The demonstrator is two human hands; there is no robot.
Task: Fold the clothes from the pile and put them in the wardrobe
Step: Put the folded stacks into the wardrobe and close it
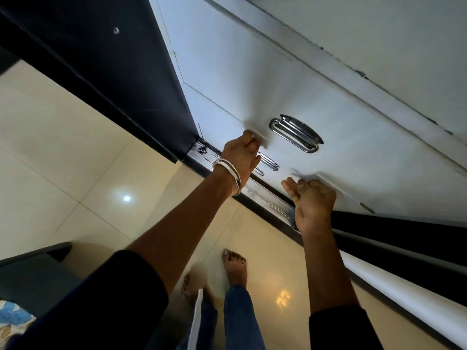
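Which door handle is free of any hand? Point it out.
The upper handle: no hand on it. The left hand covers the lower handle; the right hand touches neither.
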